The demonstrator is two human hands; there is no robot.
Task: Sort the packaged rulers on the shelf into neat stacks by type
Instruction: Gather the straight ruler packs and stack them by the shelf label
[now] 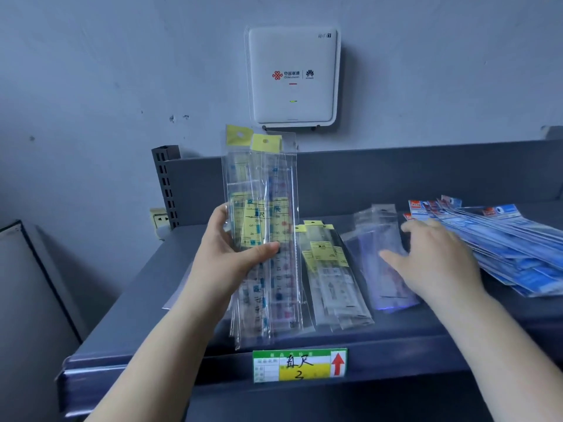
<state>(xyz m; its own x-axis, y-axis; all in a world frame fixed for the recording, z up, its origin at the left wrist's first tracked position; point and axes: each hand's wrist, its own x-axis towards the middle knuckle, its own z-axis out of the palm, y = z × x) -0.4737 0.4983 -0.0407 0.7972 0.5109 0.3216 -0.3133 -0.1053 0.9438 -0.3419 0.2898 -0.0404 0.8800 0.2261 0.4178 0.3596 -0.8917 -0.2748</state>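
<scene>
The left hand [227, 254] grips a bunch of clear yellow-tagged ruler packets [262, 220] at frame centre. The right hand [438, 257], fingers straight, touches the clear plastic sleeves [377, 239]. The white wall router [293, 76] above reads "WiFi 7".

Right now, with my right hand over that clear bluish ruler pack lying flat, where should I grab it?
Probably the near short end of the ruler pack, coming from the front of the shelf. It lies flat and thin, so pinch that overhanging sleeve end and lift.
</scene>
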